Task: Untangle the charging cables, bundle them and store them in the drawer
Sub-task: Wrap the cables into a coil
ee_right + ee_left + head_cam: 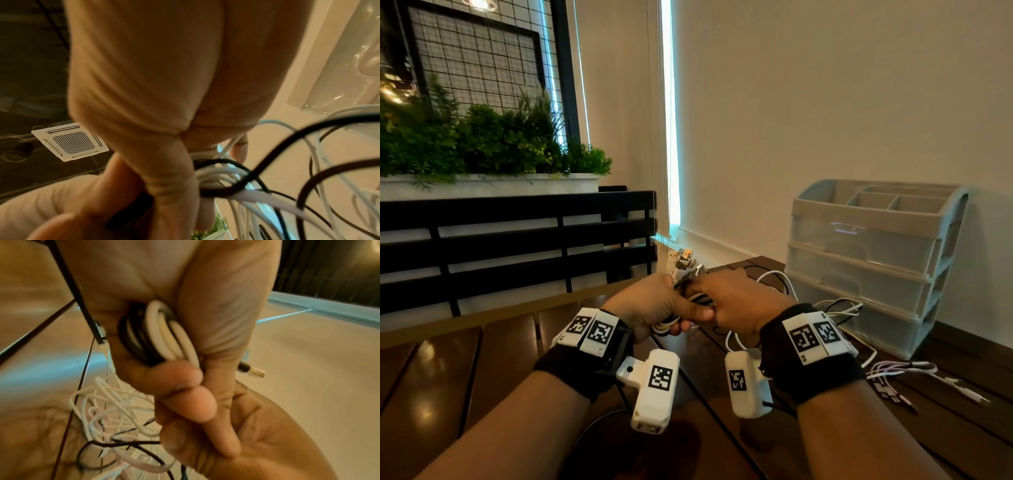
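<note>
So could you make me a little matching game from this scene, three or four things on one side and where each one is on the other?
Things:
1. coiled black and white cables
2. pink multi-plug cable
3. plastic drawer organizer
4. green plants

Places:
A. against the wall on the right
B. in the white planter on the left
C. held between both hands
D. lying loose on the wooden table

Pairs: 1-C, 2-D, 3-A, 4-B

Head view: you look forward and down from above the desk (pixel 465 359) at both wrists. Wrist views: each sits close under your palm, angled upward. All three share the cable bundle (pixel 158 332).
</note>
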Demonstrator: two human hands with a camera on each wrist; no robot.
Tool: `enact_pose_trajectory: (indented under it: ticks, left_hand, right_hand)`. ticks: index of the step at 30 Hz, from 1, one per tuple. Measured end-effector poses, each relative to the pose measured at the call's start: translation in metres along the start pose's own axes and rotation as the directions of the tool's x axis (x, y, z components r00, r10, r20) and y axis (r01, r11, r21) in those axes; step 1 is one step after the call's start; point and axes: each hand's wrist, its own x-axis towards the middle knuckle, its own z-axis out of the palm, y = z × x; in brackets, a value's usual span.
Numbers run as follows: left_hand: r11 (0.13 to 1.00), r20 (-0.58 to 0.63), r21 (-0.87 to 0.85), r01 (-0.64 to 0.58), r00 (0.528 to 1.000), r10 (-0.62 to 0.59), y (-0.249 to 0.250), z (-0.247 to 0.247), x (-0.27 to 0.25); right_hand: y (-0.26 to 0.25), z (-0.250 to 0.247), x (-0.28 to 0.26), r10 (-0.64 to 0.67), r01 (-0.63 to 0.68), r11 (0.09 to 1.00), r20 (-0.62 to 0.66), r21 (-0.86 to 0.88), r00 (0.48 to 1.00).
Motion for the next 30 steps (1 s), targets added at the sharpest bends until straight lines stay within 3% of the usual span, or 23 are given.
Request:
enact_pose_trajectory:
  ticks: [6, 14, 19, 21, 25, 30]
  left_hand:
    - [0.999, -0.077, 0.032, 0.006, 0.997, -0.003, 0.005, -0.002, -0.003]
    - [0.992, -0.112, 0.127, 0.012, 0.994, 0.003, 0.004, 0.008, 0.000]
    - [0.968, -0.115, 0.251, 0.027, 0.993, 0.002, 0.004, 0.013, -0.002]
    - [0.965, -0.099, 0.259, 0.037, 0.995, -0.012, 0.002, 0.013, -0.002]
    - [0.992, -0.102, 0.112, 0.053, 0.994, -0.042, 0.000, 0.009, -0.001]
    - [0.996, -0.161, 0.073, 0.049, 0.986, -0.037, -0.001, 0.006, 0.001]
  right_hand:
    - [0.003, 0.004, 0.002, 0.055, -0.033, 0.994, -0.213, 0.104, 0.976]
    - [0.005, 0.002, 0.000, 0.032, -0.013, 0.999, -0.386, 0.053, 0.922]
    - [0.004, 0.002, 0.003, 0.035, -0.054, 0.998, -0.349, -0.044, 0.936]
    - [0.002, 0.004, 0.003, -0.003, -0.015, 0.999, -0.382, -0.044, 0.924]
    - [0.003, 0.008, 0.003, -0.007, 0.028, 0.999, -0.489, 0.035, 0.872]
    - [0.008, 0.004, 0.002, 0.034, 0.006, 0.996, -0.452, 0.086, 0.891]
